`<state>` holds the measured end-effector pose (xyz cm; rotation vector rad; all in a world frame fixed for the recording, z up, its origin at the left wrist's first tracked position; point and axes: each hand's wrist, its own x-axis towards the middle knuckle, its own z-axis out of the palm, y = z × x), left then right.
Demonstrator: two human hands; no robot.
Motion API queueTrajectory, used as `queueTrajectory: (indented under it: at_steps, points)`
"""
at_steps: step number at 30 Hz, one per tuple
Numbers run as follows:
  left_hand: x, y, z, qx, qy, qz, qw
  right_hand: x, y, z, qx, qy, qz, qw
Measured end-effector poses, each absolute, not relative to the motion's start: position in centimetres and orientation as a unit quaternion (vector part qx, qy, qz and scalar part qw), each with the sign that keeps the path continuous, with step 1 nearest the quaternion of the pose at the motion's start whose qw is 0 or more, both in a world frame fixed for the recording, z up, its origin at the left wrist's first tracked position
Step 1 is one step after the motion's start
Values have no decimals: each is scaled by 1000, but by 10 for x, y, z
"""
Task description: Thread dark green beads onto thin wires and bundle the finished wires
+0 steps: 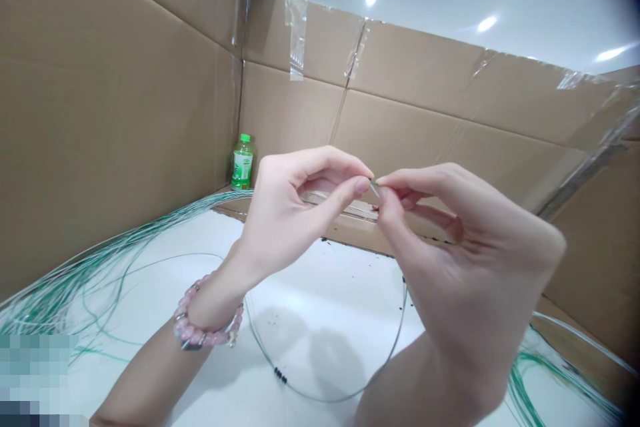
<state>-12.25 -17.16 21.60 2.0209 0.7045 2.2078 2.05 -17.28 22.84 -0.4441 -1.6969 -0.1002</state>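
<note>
My left hand [295,207] and my right hand [460,240] are raised in front of me, thumb and forefinger pinched, with the fingertips almost meeting. Between them shows a short stretch of thin green and white wire [375,188]. Its finer detail is too small to make out. Below, a thin grey-green wire loop [325,401] curves from near my left wrist to behind my right hand. Several small black sleeves [281,375] sit in a row on that loop. Whether the loop joins the pinched wire is hidden by my hands. A pink bead bracelet [187,327] circles my left wrist.
Cardboard walls [125,113] enclose the white work surface [195,280]. A bundle of green and white wires [65,290] lies at left, with more green wires [525,387] at lower right. A green-capped bottle [243,163] stands in the back left corner. Tiny black bits dot the far edge.
</note>
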Motion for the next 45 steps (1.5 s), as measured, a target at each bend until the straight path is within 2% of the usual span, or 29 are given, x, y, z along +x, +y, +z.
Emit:
queueTrajectory:
  at_steps: [10, 18, 24, 33, 41, 45]
  points:
    - [-119, -171, 215, 646, 218, 729, 57, 17, -173, 230, -181, -748, -38, 637]
    - [-121, -169, 217, 608, 238, 755, 61, 8, -162, 226, -128, -690, 21, 712]
    - [-119, -166, 216, 622, 247, 740, 64, 8, -158, 226, -123, -699, 60, 702]
    - [-117, -162, 209, 640, 244, 724, -82, 12, -161, 228, -170, -711, 44, 681]
    - [-117, -158, 207, 642, 250, 712, -136, 12, -157, 228, -180, -722, 66, 665]
    - [-118, -156, 209, 634, 248, 723, -118, 21, -155, 230, -209, -748, 88, 624]
